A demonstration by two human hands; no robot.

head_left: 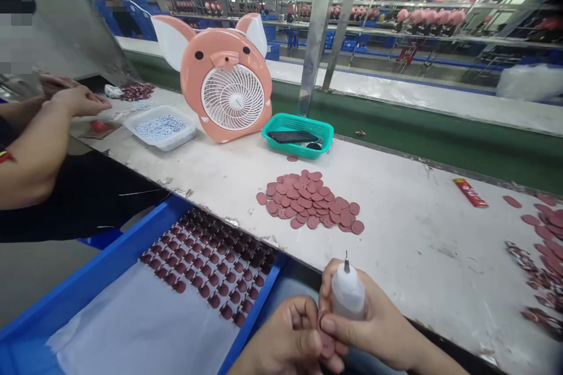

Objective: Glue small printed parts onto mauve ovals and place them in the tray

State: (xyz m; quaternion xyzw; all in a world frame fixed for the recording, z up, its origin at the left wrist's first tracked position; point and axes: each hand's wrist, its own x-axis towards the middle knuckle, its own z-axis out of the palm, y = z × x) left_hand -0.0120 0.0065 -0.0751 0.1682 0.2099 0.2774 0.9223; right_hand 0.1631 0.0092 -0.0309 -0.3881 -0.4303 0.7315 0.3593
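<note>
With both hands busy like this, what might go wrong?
The translucent white plastic bottle in the right hand has a bare metal tip that might drip or prick. The flat round reddish disc held by the left hand might slip. The loose heap of reddish discs on the white worktop might scatter if brushed.

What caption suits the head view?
Left hand holding a reddish disc, right hand a needle-tipped bottle, near piled discs.

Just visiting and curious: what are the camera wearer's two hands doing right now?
Left hand: closed, pinching a reddish disc.
Right hand: closed around a needle-tipped bottle, thumb at the disc.
</note>
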